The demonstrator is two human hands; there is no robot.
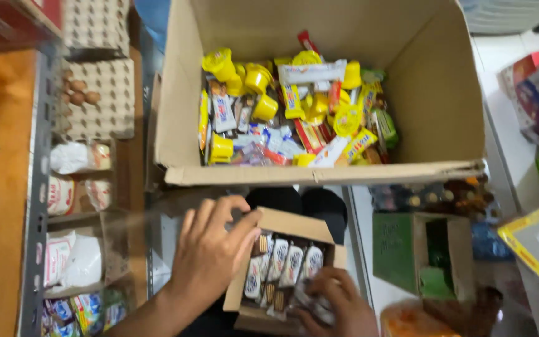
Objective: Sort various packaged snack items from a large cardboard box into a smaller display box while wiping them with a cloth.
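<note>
the left hand (210, 249) is gripping the left wall of a small box (294, 226), fingers curled over its top edge and thumb outside, steadying it. the right hand (338, 306) is reaching into the box's lower right corner, fingers closing on a wafer pack (319, 304) at the end of the row; how firm the grip is cannot be told. the packs (280, 265) are standing side by side, long axes running away from the person, white wrappers with brown wafer pictures. just beyond, a big carton (319, 173) is lying open, holding yellow cups (258, 80), bars and mixed sweets. to the left, egg trays (98, 93) and white bags (70, 157) are sitting on shelves; to the right, a green box (400, 249) is standing open.
</note>
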